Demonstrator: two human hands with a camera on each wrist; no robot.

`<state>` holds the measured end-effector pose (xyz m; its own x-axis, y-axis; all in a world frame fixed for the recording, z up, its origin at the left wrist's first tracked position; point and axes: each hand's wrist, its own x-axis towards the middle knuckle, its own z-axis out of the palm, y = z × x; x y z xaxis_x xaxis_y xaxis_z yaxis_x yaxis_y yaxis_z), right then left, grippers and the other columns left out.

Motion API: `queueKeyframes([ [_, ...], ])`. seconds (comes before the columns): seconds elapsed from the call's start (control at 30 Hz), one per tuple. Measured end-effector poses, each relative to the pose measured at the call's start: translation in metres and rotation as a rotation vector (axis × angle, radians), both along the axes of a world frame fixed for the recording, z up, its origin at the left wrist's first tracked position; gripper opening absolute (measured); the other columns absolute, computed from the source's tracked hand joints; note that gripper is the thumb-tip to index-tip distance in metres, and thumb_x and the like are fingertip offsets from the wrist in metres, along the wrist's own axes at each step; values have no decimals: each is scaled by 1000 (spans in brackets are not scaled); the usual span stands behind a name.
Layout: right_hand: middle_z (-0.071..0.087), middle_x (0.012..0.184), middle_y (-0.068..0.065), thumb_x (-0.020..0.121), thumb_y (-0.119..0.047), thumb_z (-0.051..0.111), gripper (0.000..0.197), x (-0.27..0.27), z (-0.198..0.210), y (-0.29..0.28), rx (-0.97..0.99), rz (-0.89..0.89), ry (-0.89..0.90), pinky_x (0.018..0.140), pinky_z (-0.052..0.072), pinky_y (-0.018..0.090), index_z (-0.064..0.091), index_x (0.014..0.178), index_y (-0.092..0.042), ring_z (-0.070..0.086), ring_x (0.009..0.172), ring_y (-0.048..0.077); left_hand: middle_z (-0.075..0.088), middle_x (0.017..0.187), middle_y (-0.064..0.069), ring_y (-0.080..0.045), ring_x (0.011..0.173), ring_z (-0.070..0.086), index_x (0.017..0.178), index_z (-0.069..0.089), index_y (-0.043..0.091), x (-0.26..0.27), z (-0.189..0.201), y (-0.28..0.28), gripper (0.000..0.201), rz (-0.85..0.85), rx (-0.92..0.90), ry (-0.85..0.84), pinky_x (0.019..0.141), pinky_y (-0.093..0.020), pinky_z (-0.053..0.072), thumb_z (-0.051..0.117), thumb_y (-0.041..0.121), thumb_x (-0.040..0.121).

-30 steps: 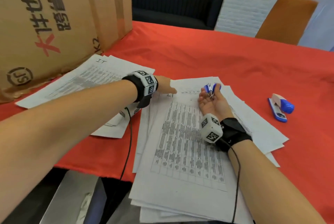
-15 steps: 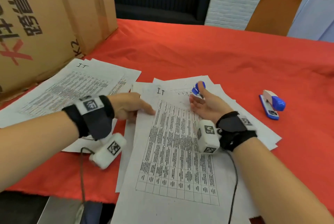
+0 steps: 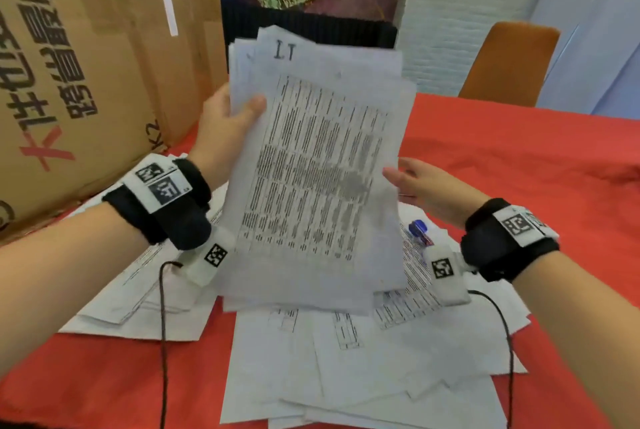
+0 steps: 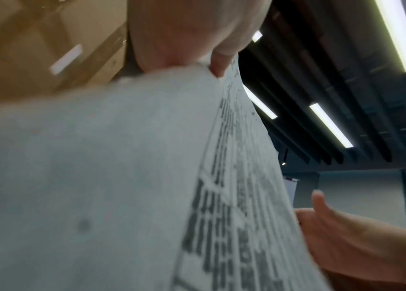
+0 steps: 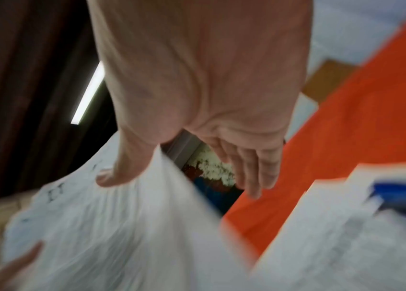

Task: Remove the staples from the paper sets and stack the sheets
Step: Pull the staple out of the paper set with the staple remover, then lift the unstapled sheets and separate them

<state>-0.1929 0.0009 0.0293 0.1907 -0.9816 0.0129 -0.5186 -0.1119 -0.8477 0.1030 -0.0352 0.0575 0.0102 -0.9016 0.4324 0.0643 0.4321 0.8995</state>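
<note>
My left hand (image 3: 228, 123) grips a bundle of printed sheets (image 3: 318, 168) at its upper left edge and holds it upright above the table, thumb on the front page. In the left wrist view the thumb (image 4: 191, 29) presses the bundle (image 4: 97, 177). My right hand (image 3: 422, 186) is at the bundle's right edge with its fingers straight; its thumb touches the front of the bundle (image 5: 97, 226) and the fingers (image 5: 251, 173) stay behind, apart from it. A blue staple remover (image 3: 419, 231) lies on loose sheets (image 3: 346, 376) under my right wrist. No staple is visible.
A second spread of sheets (image 3: 138, 300) lies at the left on the red tablecloth (image 3: 519, 151). A big cardboard box (image 3: 86, 64) stands along the left side. An orange chair (image 3: 505, 64) is behind the far right edge.
The left hand has picked the bundle up off the table and raised it upright. The right hand has let go of the staple remover, which now lies on the sheets, and has moved to the bundle's right edge.
</note>
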Motion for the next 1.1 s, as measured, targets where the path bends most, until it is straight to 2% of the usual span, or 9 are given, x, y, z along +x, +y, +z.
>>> queueKeyframes([
  [0.13,62,128,1,94,-19,57,42,31,43,-13,-312,5,-407,98,49,32,50,134,-9,61,116,12,50,102,18,21,86,54,110,43,24,-37,44,-1,20,63,-263,-42,81,-6,41,44,9,98],
  [0.27,65,115,3,94,-9,57,37,37,94,-26,-539,-13,-408,85,52,20,51,129,3,66,98,2,33,73,14,11,51,41,108,35,23,-61,77,0,25,148,-440,-76,53,-6,33,34,2,93],
  [0.37,63,125,3,91,-19,61,46,25,102,-31,-537,47,-427,102,47,34,49,132,-4,61,115,12,41,81,14,11,61,43,106,37,15,-61,84,-5,18,178,-484,7,65,-7,36,35,4,92],
  [0.47,57,136,0,87,-39,64,56,6,75,-38,-403,90,-401,112,34,48,49,137,-18,51,129,16,40,92,22,23,74,47,101,37,31,-55,51,-21,19,160,-285,-37,70,-1,36,41,13,97],
  [0.6,61,130,7,61,-56,82,80,9,37,-44,-224,63,-497,108,37,56,58,128,-17,55,124,26,49,94,9,-14,95,53,113,44,14,-63,-2,-38,25,154,30,-200,82,-29,41,46,29,93],
  [0.8,68,106,-9,70,-38,75,64,30,93,-31,-351,-72,-730,87,52,21,57,125,-10,65,93,-5,48,79,10,6,64,47,95,41,14,-76,36,-27,11,285,-441,-73,62,-14,40,45,10,86],
  [0.9,66,118,-11,82,-46,67,49,22,81,-31,-294,-68,-680,102,47,35,56,124,-24,61,109,3,57,98,9,6,86,54,108,47,17,-67,12,-35,16,239,-344,-28,79,-13,43,46,23,93],
  [1.0,67,122,2,52,-65,80,90,11,27,-42,-194,-129,-682,104,45,48,60,127,-20,62,115,20,60,119,3,-12,111,56,121,55,15,-59,-35,-43,46,220,-104,-93,96,-26,41,40,46,91],
  [1.1,70,116,2,41,-70,83,96,14,-11,-44,-107,-188,-666,99,48,51,61,122,-22,66,108,24,63,113,-15,-30,107,57,116,58,-2,-67,-62,-44,54,196,30,-119,89,-35,42,44,45,94],
])
